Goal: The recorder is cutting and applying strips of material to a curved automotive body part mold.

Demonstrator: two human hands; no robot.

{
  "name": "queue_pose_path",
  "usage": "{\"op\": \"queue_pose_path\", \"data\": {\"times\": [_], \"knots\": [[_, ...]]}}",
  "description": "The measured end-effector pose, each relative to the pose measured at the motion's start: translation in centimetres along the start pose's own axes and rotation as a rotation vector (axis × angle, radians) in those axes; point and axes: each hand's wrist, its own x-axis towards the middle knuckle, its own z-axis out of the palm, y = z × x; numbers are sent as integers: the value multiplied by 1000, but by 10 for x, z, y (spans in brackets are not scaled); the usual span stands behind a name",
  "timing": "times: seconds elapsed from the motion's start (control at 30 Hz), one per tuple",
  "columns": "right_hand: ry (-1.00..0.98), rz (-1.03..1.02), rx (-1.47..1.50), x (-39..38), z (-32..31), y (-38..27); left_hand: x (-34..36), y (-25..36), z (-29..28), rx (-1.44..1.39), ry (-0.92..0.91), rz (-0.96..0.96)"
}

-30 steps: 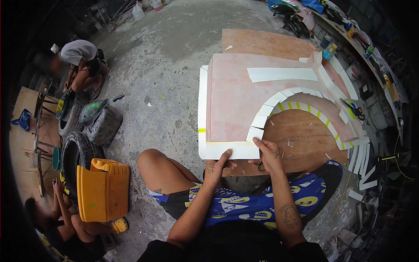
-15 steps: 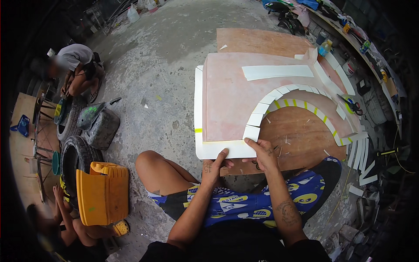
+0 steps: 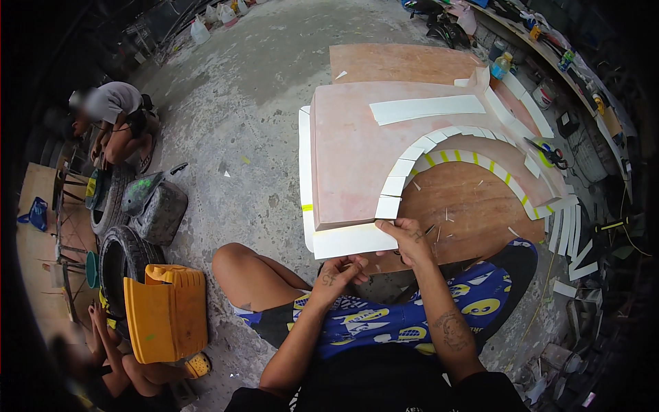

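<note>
A pinkish moulded panel [image 3: 350, 158] with a rounded arch cutout lies in front of me. White card pieces [image 3: 400, 167] line the arch edge, and yellow tape bits mark its inner rim. Along the panel's near edge is a white card strip [image 3: 351, 239]. My right hand [image 3: 410, 242] grips this strip's right end, thumb on top near the arch corner. Just below the strip's near edge, my left hand [image 3: 340, 272] has curled fingers, thumb and fingertips together; what they pinch, if anything, I cannot make out. Scissors [image 3: 555, 156] with dark handles lie at the panel's right.
Beneath the panel is a brown wooden board [image 3: 453, 213]. Loose white strips [image 3: 566, 230] lie to the right. At left are a yellow plastic crate-like piece [image 3: 165, 312], tyres [image 3: 123, 254] and a grey shell [image 3: 161, 209]. Two people sit or crouch on the left side.
My left thumb has come off the top of the white card strip, and that hand is now lower, fingers curled. The strip looks tilted differently. My right hand keeps its grip.
</note>
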Motion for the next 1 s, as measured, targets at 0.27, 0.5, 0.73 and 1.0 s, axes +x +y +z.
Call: {"op": "queue_pose_path", "data": {"times": [0.27,0.5,0.73,1.0], "knots": [[76,18,-148,-50,-40,-20,-5,-23,11,692,-195,180],[221,-146,-211,-129,-113,-83,101,-58,72,956,-184,522],[40,-68,-360,-151,-127,-115,129,-64,95,1380,-189,348],[-280,-62,-597,-132,-143,-113,109,-42,98,1565,-166,402]]}}
